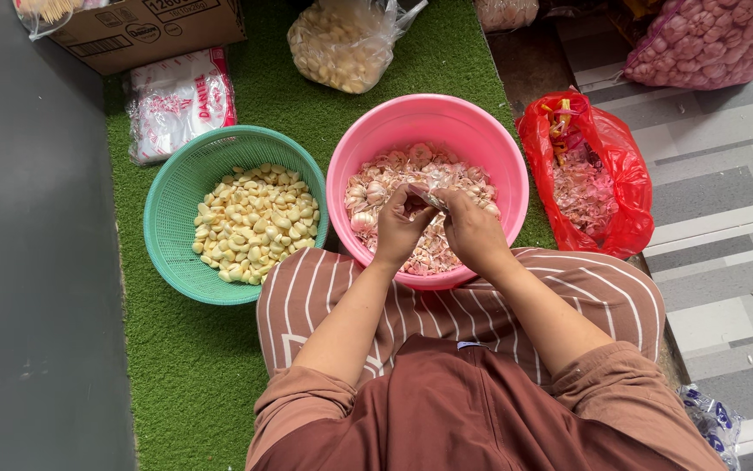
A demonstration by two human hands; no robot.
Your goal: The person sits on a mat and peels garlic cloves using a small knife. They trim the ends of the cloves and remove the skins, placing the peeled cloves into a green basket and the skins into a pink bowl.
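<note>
pink plastic basin (pixel 498 148), round and smooth-walled, resting on green artificial turf (pixel 193 366) before the seated person and part-filled with unpeeled garlic (pixel 385 179), papery and pale rose; over its near side the left hand (pixel 398 228) and the right hand (pixel 472 231) meet, both closed with fingertips pinched on a single garlic piece (pixel 429 197), a thin grey edge showing between them that may be a small blade, though it is too small to tell. judged step: stripping the skin from one piece above the basin, mid-peel. the next move, as a judgement, calls for a fine pull at the loose skin with a firm pinch on the slippery clove beneath. just beside the basin, to the left, a teal perforated basket (pixel 176 201) holds peeled cloves (pixel 256 222), smooth, creamy yellow and lobed. to the right, touching the basin's side, a red plastic bag (pixel 629 209), glossy and crumpled, lies open with flaky pink skins (pixel 581 187) inside. farther off: a clear bag of peeled cloves (pixel 341 44), a cardboard box (pixel 149 30), a pink net sack of garlic bulbs (pixel 712 39). grey striped floor tiles (pixel 725 192) adjoin the turf
</note>
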